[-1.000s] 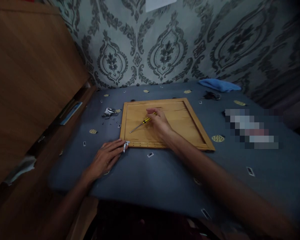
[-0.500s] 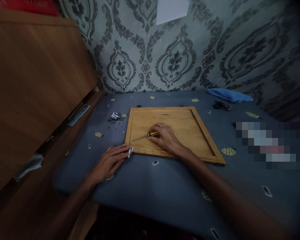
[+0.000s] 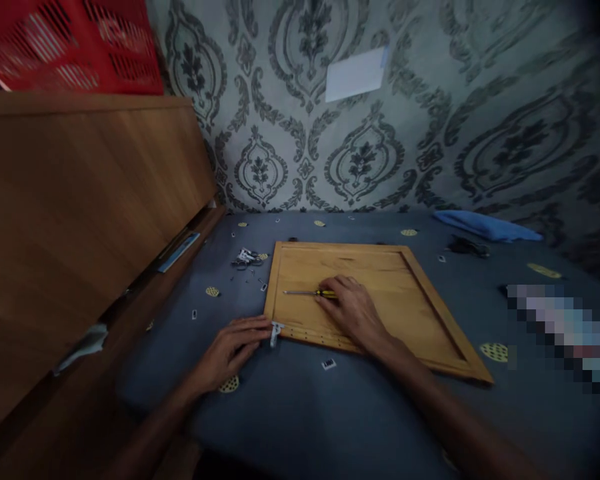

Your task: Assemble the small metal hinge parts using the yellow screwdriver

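The screwdriver (image 3: 313, 293), yellow and black at the handle, now points its shaft almost straight left over the wooden panel (image 3: 400, 300), where a second ago it slanted down toward the near-left corner. Its handle is pinched between the thumb and curled fingers of the right hand (image 3: 355, 310), which has come lower over the panel since then. The panel lies beneath that hand, a row of small holes along the near rail to the hand's left. At the panel's corner, a metal bracket (image 3: 276, 331) sits right at the fingertips of the left hand (image 3: 235, 347), as it did before; those fingers are stretched out and nearly together (whether they pinch the bracket, I cannot tell). Just beyond the left hand lie metal pieces (image 3: 247, 257) with a few small bits near them. Under everything spreads a blue-grey cloth (image 3: 280, 413) printed with yellow spotted shapes. Far beyond the right hand, to its right, are a dark item (image 3: 467, 247) and a blue cloth (image 3: 485, 225). Left of the left hand stands a wooden cabinet (image 3: 90, 193); the red basket (image 3: 105, 40) on top and the white paper (image 3: 356, 75) on the patterned wall (image 3: 305, 133) show more fully than earlier, the view having tipped upward.
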Demonstrator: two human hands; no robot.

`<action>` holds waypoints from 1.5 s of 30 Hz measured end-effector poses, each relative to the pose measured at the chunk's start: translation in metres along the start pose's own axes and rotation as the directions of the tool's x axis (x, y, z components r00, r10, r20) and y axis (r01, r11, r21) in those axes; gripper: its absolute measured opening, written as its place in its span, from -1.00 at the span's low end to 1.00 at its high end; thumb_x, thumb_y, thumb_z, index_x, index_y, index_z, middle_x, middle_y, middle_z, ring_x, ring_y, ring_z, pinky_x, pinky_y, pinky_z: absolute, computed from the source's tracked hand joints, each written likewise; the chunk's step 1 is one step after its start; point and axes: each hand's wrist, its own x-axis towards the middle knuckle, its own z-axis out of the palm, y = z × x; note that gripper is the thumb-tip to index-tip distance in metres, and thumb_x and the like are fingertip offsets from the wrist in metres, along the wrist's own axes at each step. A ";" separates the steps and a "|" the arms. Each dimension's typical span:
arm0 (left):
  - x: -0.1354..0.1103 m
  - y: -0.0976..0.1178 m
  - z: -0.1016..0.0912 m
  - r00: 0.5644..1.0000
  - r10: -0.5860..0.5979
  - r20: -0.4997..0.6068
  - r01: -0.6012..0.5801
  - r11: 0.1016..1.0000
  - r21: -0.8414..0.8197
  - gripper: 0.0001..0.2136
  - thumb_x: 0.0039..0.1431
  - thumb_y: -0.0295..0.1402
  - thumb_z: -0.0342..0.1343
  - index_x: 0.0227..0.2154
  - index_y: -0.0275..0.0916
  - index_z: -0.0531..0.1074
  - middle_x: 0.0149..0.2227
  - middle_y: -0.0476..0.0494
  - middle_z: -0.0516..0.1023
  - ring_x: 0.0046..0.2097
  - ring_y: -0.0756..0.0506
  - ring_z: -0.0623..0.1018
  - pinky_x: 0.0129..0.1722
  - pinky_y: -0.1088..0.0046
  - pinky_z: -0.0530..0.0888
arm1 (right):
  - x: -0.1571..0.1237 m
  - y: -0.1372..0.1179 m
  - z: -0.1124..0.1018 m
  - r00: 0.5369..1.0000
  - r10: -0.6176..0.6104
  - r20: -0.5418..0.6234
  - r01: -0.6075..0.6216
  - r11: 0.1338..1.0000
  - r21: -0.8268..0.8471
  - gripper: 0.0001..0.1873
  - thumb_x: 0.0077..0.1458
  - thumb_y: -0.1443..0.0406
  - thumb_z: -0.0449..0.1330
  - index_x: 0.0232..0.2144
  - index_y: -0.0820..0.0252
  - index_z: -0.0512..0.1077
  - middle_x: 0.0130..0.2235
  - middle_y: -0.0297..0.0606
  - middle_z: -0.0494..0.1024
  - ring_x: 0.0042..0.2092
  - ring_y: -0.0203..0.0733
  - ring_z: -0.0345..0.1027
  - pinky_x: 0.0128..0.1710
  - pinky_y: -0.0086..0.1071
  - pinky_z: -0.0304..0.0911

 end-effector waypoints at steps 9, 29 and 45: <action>0.030 -0.064 -0.032 0.930 -0.184 -0.317 0.249 0.952 0.177 -0.73 0.37 -0.45 0.03 -0.01 -0.19 0.59 -0.05 -0.20 0.68 -0.01 -0.19 0.64 0.06 0.22 0.54 | -0.001 0.010 0.007 0.998 -0.038 -0.058 0.036 0.999 -0.038 -0.84 0.26 0.29 0.18 -0.20 0.19 0.55 -0.19 -0.09 0.64 -0.11 0.06 0.51 -0.10 -0.14 0.38; 0.066 -0.138 -0.044 0.854 -0.226 -0.469 0.403 0.856 0.323 -0.77 0.22 -0.59 0.14 -0.15 -0.20 0.58 -0.17 -0.13 0.62 -0.13 -0.15 0.61 -0.07 0.33 0.52 | -0.001 0.013 0.007 0.995 -0.049 -0.092 0.049 0.999 -0.008 -0.84 0.27 0.28 0.16 -0.23 0.16 0.55 -0.21 -0.13 0.64 -0.14 0.03 0.53 -0.11 -0.17 0.40; 0.063 -0.135 -0.053 0.902 -0.258 -0.347 0.366 0.882 0.297 -0.89 0.21 -0.50 0.15 -0.28 -0.19 0.55 -0.21 -0.11 0.60 -0.15 -0.13 0.57 -0.08 0.37 0.48 | -0.001 0.011 0.003 0.997 -0.030 -0.075 0.032 0.999 0.029 -0.76 0.30 0.19 0.10 -0.25 0.13 0.53 -0.22 -0.15 0.65 -0.14 0.03 0.53 -0.13 -0.14 0.40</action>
